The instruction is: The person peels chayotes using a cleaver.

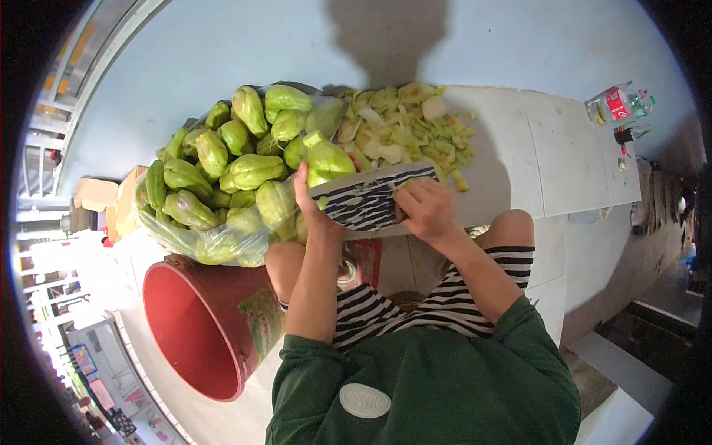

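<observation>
My left hand (315,208) is at the left end of a board with a black-and-white striped face (367,205), its fingers near a pale green chayote (326,161). What exactly its fingers grip is partly hidden behind the board. At the board's right end, my right hand (426,209) is closed against the striped face; whatever it holds is too small to make out. A big clear plastic bag of green chayotes (252,172) lies to the left. Behind the board, green peelings and pale pieces (400,126) are heaped on the tiled ledge (504,148).
A red bucket (200,326) lies tilted below the bag at the left. Plastic bottles (619,105) and a small dark bottle (630,134) stand at the ledge's far right. Cardboard boxes (111,196) are at the far left. My knees are just below the ledge.
</observation>
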Action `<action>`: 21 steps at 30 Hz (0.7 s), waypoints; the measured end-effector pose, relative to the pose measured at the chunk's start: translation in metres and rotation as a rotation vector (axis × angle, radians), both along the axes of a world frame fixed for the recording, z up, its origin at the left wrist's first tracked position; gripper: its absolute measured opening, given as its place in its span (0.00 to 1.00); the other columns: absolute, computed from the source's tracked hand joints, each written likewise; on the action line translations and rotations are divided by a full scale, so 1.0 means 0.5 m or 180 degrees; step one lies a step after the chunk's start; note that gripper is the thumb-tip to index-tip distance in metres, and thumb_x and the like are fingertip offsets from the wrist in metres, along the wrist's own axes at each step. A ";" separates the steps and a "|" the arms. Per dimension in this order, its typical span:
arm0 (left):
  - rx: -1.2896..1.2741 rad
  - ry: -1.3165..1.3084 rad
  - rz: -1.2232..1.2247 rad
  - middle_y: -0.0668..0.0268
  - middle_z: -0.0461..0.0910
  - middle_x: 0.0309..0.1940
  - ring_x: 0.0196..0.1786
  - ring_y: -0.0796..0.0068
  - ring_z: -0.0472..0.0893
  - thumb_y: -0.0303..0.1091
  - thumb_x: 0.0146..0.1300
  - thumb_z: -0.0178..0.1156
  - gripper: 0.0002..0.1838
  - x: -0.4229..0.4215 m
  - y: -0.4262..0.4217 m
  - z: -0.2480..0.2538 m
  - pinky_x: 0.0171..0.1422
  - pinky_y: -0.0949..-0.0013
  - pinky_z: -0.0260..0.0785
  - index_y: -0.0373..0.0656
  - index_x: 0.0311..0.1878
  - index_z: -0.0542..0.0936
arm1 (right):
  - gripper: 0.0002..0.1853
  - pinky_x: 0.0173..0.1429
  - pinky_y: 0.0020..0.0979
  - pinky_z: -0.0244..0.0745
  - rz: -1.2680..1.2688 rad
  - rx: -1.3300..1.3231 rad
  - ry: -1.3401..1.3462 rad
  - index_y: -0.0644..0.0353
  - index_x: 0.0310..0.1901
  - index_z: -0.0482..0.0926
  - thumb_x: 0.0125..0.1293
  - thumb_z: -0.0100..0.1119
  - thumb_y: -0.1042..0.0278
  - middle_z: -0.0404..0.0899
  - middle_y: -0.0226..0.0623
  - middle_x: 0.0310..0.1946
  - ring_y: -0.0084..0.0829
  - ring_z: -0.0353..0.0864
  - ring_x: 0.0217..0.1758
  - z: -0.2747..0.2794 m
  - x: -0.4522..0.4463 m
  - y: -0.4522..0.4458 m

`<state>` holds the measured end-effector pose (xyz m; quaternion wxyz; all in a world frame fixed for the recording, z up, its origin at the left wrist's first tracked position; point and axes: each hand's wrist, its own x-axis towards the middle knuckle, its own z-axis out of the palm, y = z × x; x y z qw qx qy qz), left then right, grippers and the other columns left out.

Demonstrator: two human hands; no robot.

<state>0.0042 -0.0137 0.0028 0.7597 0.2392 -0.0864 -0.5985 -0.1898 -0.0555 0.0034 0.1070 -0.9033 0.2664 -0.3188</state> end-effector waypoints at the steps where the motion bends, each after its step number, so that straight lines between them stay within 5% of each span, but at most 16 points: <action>1: 0.0129 0.0018 0.0055 0.51 0.78 0.42 0.43 0.58 0.78 0.59 0.64 0.43 0.32 0.001 -0.001 -0.005 0.48 0.58 0.73 0.35 0.51 0.73 | 0.09 0.37 0.33 0.72 -0.0004 -0.0146 0.0054 0.54 0.29 0.74 0.44 0.60 0.66 0.76 0.31 0.26 0.33 0.79 0.32 -0.002 0.002 0.002; 5: 0.0254 0.0474 0.0304 0.52 0.78 0.41 0.42 0.59 0.78 0.60 0.64 0.42 0.32 -0.013 -0.002 -0.019 0.48 0.59 0.73 0.36 0.49 0.73 | 0.06 0.34 0.31 0.69 -0.0051 -0.0421 0.0114 0.53 0.28 0.73 0.48 0.57 0.65 0.73 0.29 0.23 0.29 0.77 0.29 -0.007 0.015 0.011; 7: 0.0203 0.0193 0.0236 0.54 0.79 0.39 0.40 0.60 0.79 0.60 0.63 0.43 0.32 -0.004 -0.006 -0.035 0.47 0.59 0.73 0.36 0.48 0.74 | 0.10 0.32 0.30 0.66 0.0063 -0.0433 0.0030 0.55 0.27 0.73 0.40 0.61 0.67 0.69 0.30 0.21 0.30 0.74 0.26 -0.005 0.021 0.013; 15: -0.0016 0.0312 -0.0168 0.55 0.79 0.39 0.41 0.59 0.79 0.61 0.60 0.47 0.31 0.004 0.002 -0.042 0.48 0.58 0.73 0.38 0.48 0.74 | 0.09 0.31 0.31 0.65 -0.0010 -0.0341 -0.0019 0.55 0.25 0.72 0.40 0.61 0.66 0.68 0.30 0.20 0.31 0.73 0.25 -0.014 0.033 0.010; 17: 0.0635 -0.0068 0.0802 0.55 0.79 0.40 0.42 0.58 0.79 0.59 0.61 0.49 0.30 -0.018 -0.002 0.002 0.50 0.57 0.73 0.39 0.49 0.73 | 0.09 0.31 0.32 0.65 -0.0059 -0.0267 -0.0030 0.55 0.25 0.72 0.40 0.60 0.67 0.69 0.30 0.20 0.32 0.73 0.25 -0.029 0.026 -0.001; 21: 0.0752 0.0475 0.0800 0.55 0.79 0.41 0.43 0.58 0.79 0.57 0.62 0.50 0.28 -0.022 0.003 0.017 0.50 0.56 0.73 0.40 0.50 0.73 | 0.06 0.33 0.32 0.69 -0.0255 -0.0243 0.0128 0.52 0.26 0.72 0.47 0.56 0.64 0.73 0.29 0.22 0.31 0.77 0.28 -0.035 0.021 -0.013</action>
